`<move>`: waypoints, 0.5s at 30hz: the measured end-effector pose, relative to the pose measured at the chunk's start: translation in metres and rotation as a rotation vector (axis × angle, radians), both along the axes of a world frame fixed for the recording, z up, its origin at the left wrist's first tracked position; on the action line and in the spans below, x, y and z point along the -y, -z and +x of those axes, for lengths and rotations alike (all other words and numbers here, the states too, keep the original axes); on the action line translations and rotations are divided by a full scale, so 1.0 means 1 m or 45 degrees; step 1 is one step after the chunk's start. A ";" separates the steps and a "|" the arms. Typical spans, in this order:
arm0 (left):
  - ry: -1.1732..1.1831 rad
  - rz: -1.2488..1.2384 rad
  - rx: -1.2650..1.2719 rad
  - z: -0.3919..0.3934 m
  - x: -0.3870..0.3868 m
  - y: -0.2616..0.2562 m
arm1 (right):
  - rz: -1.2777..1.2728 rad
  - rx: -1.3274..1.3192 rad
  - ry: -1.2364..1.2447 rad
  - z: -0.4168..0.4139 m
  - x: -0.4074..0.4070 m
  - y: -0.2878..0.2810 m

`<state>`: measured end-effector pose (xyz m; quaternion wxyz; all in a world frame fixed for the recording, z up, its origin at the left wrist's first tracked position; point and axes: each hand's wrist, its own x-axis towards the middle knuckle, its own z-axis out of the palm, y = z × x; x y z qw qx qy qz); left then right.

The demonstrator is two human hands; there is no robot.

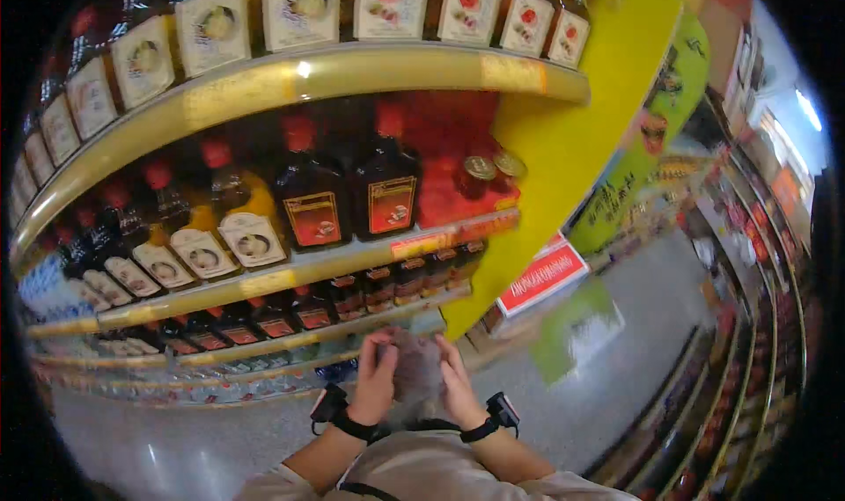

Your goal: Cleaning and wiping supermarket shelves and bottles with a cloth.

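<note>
A crumpled greyish-purple cloth [417, 369] is held between both hands in front of the body, its edges blurred. My left hand [376, 375] grips its left side, with thumb and fingers pressed on the cloth. On its right side is my right hand [457, 382], also gripping it. Each wrist wears a black strap with a small device. Beyond the hands rise shelves of bottles, among them dark bottles with red caps and red labels [391, 204] and bottles with cream labels [253, 239].
A curved yellow shelf edge [396, 72] runs above the dark bottles. Two gold-lidded jars [480, 168] stand near the yellow side panel [561, 138]. A red and white box [542, 275] lies low beyond the panel. More stocked shelves [746, 342] line the right side of the aisle floor [653, 303].
</note>
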<state>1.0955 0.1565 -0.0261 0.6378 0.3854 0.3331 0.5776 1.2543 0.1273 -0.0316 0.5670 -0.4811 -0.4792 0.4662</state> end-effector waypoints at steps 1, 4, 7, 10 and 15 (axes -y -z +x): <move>0.049 -0.048 -0.019 0.008 0.007 0.006 | -0.151 -0.478 -0.097 -0.003 0.019 0.008; 0.187 0.291 -0.363 0.035 0.020 0.015 | -0.226 -1.092 -0.190 0.006 0.053 0.013; 0.184 0.805 -0.876 0.058 0.022 -0.003 | -0.111 -1.304 -0.237 0.034 0.073 0.004; 0.434 0.667 -0.698 0.089 0.027 -0.014 | -0.166 -0.853 -0.185 0.058 0.096 0.016; 0.494 0.638 -0.652 0.160 0.044 -0.011 | -0.036 -0.776 0.339 0.091 0.094 0.007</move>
